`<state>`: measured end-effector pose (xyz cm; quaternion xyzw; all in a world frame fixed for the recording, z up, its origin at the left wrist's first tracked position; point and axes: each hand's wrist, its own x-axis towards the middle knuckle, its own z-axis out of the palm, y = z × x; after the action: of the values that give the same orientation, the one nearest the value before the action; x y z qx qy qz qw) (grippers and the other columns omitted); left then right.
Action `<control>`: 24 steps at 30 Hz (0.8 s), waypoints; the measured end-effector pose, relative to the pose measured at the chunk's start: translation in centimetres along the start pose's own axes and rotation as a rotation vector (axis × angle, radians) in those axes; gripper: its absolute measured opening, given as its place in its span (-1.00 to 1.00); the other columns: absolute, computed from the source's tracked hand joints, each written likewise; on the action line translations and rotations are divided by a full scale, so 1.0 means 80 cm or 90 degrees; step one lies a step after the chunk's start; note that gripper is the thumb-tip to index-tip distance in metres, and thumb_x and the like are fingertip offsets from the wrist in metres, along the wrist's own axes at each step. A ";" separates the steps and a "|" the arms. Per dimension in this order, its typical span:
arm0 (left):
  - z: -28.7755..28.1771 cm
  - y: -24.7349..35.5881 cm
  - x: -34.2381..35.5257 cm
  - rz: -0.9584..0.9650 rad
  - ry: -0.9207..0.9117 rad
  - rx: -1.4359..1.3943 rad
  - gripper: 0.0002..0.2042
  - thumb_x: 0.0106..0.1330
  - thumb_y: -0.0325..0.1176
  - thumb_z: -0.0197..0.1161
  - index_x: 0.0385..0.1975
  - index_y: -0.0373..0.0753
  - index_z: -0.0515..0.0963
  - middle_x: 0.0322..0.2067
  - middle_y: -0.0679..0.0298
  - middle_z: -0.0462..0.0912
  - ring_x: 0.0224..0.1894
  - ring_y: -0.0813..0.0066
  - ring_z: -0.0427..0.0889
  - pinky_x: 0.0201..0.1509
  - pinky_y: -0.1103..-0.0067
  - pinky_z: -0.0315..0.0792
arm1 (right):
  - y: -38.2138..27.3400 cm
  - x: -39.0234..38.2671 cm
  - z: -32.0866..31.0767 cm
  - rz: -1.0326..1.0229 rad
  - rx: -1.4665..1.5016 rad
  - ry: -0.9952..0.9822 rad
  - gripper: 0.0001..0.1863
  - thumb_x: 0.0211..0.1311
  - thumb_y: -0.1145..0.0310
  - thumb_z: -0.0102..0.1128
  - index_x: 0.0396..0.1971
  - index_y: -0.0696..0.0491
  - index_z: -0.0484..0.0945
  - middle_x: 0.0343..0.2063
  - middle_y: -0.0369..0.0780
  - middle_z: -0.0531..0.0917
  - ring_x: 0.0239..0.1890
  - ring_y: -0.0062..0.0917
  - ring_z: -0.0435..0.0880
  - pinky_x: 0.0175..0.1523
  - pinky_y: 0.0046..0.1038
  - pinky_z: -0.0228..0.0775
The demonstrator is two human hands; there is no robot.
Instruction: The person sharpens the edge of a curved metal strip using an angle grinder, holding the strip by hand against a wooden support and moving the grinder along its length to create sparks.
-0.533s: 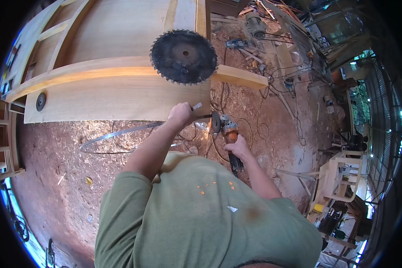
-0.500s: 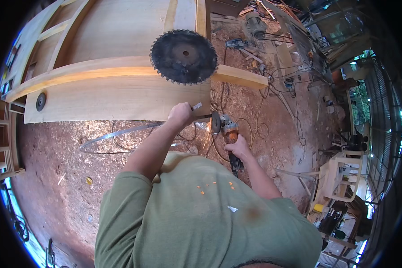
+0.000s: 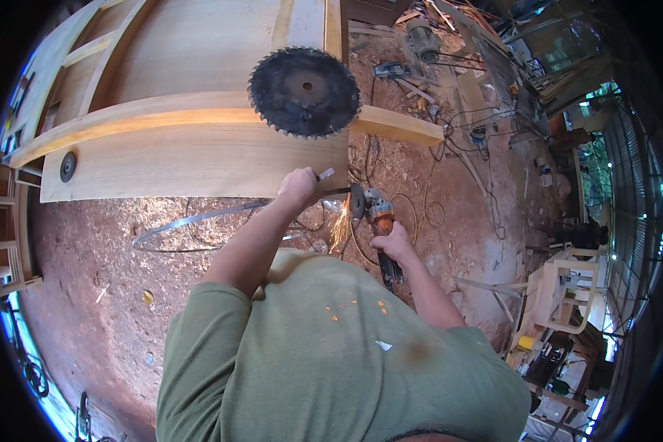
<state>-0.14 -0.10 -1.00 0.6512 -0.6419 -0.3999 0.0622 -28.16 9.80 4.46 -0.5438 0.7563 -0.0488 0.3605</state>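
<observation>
Overhead view of grinding under way, with clock positions read from the middle of the picture. Between 10 and 11 o'clock: the left hand [image 3: 298, 188], closed tightly around a dark metal bar [image 3: 337, 191]; projecting from the same fist toward 1 o'clock, a pale flat end [image 3: 325, 174], impossible to tell whether one piece with the bar. Close to the middle at 12 o'clock: the bar's exposed length, directed toward 3 o'clock and apparently touching the grinding disc [image 3: 357, 201] at its tip. Between 2 and 3 o'clock: an angle grinder [image 3: 380, 211], orange and black, clamped by its body in the right hand [image 3: 394, 244], tail toward 5 o'clock.

Stage of work, judged from the sparks [image 3: 340, 228] streaming toward 6 o'clock: mid-grind — both grips established, disc running, contact made. Remaining: not measurable here, the tip being too small to show how much metal is already dressed.

Nearby, at 12 o'clock: a large toothed saw blade [image 3: 304, 92], lying over a wooden beam [image 3: 398, 125], apart from both hands. Between 9 and 10 o'clock: a small dark disc [image 3: 68, 167] on a wooden panel [image 3: 199, 162]. At 9 o'clock: a curved metal band [image 3: 188, 221] on the shavings-strewn floor [image 3: 110, 250].
</observation>
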 end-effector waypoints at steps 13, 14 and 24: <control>-0.007 0.007 -0.005 0.002 -0.006 0.009 -0.65 0.11 -0.16 0.44 -0.24 -0.31 0.70 -0.24 -0.06 0.74 -0.11 0.02 0.73 0.04 0.28 0.59 | 0.028 0.017 0.011 0.008 0.031 -0.006 -0.30 -0.31 0.20 0.48 -0.10 0.29 0.50 -0.21 0.05 0.67 -0.12 -0.20 0.68 0.03 -0.28 0.51; -0.005 0.005 -0.004 0.001 -0.007 0.010 -0.65 0.11 -0.16 0.44 -0.24 -0.31 0.70 -0.24 -0.06 0.74 -0.11 0.02 0.73 0.04 0.28 0.59 | 0.028 0.018 0.013 0.009 0.032 -0.007 -0.30 -0.31 0.20 0.48 -0.10 0.29 0.50 -0.21 0.05 0.67 -0.12 -0.20 0.68 0.03 -0.28 0.51; -0.008 0.006 -0.007 -0.005 -0.011 0.010 -0.69 0.12 -0.20 0.42 -0.23 -0.29 0.71 -0.23 -0.05 0.74 -0.10 0.03 0.73 0.05 0.29 0.59 | 0.034 0.003 0.008 0.002 0.078 -0.024 -0.36 -0.27 0.27 0.48 -0.12 0.27 0.50 -0.27 -0.06 0.67 -0.21 -0.31 0.66 -0.05 -0.32 0.51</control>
<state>-0.07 0.08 -0.06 0.6508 -0.6429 -0.4008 0.0501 -29.92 10.90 2.62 -0.5201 0.7457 -0.0842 0.4078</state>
